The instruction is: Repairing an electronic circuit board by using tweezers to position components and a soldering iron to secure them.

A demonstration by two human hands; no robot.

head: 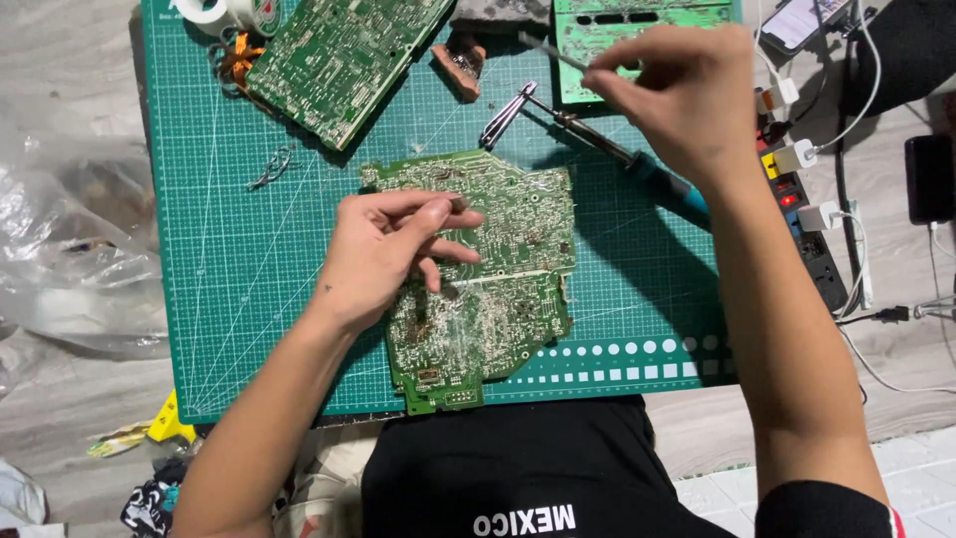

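Left hand [383,254] rests on green circuit board [478,269], fingers curled, thumb and forefinger pinched together; held item, if any, too small to tell. Right hand [677,100] raised above mat, fingers closed around thin metal rod [551,52]. Circuit board lies flat, centre of green cutting mat [239,269]. Soldering iron [607,149] lies on mat just beyond board, tweezers [506,115] beside its tip. Second circuit board [344,60] at mat's far edge, third [597,45] under right hand. Power strip [807,219] right of mat.
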